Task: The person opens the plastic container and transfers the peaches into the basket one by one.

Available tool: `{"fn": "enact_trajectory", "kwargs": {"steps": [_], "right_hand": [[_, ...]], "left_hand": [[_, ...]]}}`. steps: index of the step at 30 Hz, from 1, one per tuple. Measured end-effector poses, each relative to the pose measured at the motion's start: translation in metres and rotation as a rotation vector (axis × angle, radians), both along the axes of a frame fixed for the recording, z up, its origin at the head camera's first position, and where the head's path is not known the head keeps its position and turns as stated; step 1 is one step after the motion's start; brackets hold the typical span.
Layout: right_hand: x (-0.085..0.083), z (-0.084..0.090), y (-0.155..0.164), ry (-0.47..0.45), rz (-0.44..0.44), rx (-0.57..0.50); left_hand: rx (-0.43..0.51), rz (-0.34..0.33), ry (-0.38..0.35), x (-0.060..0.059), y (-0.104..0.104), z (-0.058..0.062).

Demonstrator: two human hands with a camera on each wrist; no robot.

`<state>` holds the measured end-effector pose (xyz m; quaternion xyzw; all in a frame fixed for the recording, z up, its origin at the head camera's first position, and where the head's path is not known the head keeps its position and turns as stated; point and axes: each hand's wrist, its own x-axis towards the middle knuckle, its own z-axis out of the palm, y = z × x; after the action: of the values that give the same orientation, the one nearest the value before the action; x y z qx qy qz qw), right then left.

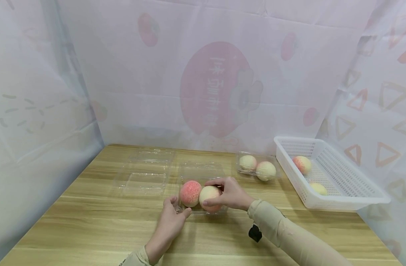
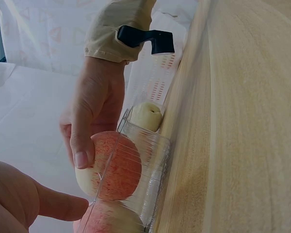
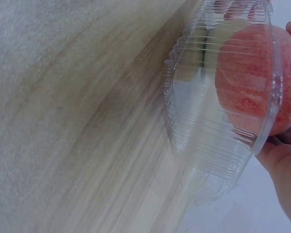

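My right hand (image 1: 234,194) grips a pale yellow and pink peach (image 1: 209,197) from its right side, fingers behind and thumb in front. That peach sits low in the right half of an open clear plastic clamshell box (image 1: 197,212). Beside it in the left half lies a redder peach (image 1: 190,193). At the box's front left corner my left hand (image 1: 172,218) holds the rim, thumb on the near edge. The left wrist view shows this thumb (image 2: 63,204) at the rim. Through the ribbed clear wall (image 3: 203,131), the right wrist view shows the gripped peach (image 3: 254,80).
Another open clear clamshell (image 1: 146,183) lies to the left on the wooden table (image 1: 99,221). At the back right stands a clear box (image 1: 241,170) with two peaches. A white plastic basket (image 1: 349,201) holds two more peaches at the right. Printed cloth walls surround the table.
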<state>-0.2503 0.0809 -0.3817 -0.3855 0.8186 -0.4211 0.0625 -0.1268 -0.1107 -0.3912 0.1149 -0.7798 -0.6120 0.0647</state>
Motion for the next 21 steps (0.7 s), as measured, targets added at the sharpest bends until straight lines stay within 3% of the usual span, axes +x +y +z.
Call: {"fn": "enact_trajectory", "kwargs": {"steps": [21], "right_hand": [[0.0018,0.0076,0.0016,-0.027,-0.012,-0.023]], "left_hand": [[0.036,-0.017,-0.005,0.0003,-0.0014,0.0006]]}}
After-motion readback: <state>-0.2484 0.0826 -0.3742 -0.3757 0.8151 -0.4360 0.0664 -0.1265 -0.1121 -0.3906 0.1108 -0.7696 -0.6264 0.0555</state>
